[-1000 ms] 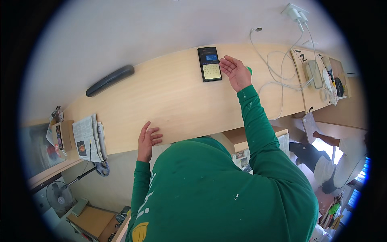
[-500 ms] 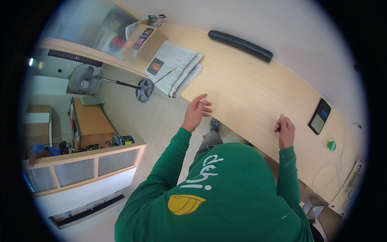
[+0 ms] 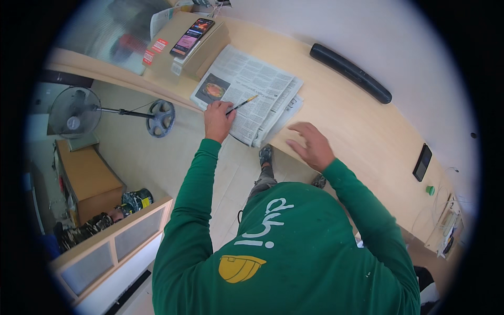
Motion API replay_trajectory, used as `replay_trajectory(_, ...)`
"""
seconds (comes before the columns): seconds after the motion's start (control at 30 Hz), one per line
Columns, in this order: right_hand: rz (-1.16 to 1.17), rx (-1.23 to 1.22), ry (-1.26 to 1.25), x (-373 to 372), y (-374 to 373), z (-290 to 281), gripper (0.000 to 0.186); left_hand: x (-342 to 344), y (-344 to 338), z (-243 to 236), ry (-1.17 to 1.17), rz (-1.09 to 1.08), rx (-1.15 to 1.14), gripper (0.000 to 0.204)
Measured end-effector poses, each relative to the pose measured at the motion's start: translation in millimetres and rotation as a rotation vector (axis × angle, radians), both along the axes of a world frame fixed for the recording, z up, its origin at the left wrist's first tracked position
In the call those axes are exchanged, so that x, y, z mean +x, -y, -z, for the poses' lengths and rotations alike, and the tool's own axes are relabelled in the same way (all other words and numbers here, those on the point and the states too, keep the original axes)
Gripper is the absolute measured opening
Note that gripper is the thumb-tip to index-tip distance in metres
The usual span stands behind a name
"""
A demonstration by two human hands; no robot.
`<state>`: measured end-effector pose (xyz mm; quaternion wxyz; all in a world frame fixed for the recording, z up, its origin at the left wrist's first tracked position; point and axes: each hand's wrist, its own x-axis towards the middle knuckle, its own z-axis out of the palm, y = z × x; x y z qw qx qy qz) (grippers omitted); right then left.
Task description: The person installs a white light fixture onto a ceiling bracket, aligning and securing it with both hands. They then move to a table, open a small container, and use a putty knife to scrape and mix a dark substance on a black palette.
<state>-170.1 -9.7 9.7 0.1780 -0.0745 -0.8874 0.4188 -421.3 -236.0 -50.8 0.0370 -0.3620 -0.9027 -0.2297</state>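
left hand [image 3: 218,119] closed around a thin paintbrush [image 3: 242,104], its tip resting on a folded newspaper [image 3: 252,89] at the counter's [image 3: 357,131] near edge. right hand [image 3: 313,146], fingers spread, seemingly hovers just right of the paper.

Dark phone [image 3: 422,162] (rectangular) on counter [image 3: 367,131]

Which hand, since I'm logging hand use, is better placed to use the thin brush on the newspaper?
Left: the left hand grips the thin brush on the newspaper; the right hand is open beside it, over the counter.
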Motion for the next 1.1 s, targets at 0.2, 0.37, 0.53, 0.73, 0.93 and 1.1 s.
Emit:
replay_trajectory(0.2, 0.098, -0.116, 0.08, -118.1, 50.7, 13.2, 0.041, -15.9, 6.1, -9.7, 0.477, 0.066, 0.222, 0.018)
replay_trajectory(0.37, 0.227, -0.785, 0.158, -140.1, 44.6, 11.6, 0.032, 4.0, 13.9, -26.6, 0.834, 0.076, 0.417, 0.019)
replay_trajectory(0.53, 0.287, -0.781, 0.08, -145.2, 50.6, 6.4, 0.023, 10.5, 18.8, -30.1, 0.992, 0.083, 0.475, 0.019)
replay_trajectory(0.73, 0.348, -0.386, 0.04, -136.8, 49.7, 11.6, 0.032, 10.7, 20.0, -35.4, 0.987, 0.107, 0.389, 0.018)
replay_trajectory(0.93, 0.742, -0.336, 0.249, -102.4, 38.7, 27.4, 0.056, -48.3, 45.5, -12.5, 0.231, -0.025, 0.337, 0.017)
replay_trajectory(1.1, 0.493, -0.54, 0.692, -94.2, 48.1, 34.5, 0.058, -98.1, 56.3, 23.7, 0.042, -0.146, 0.109, 0.018)
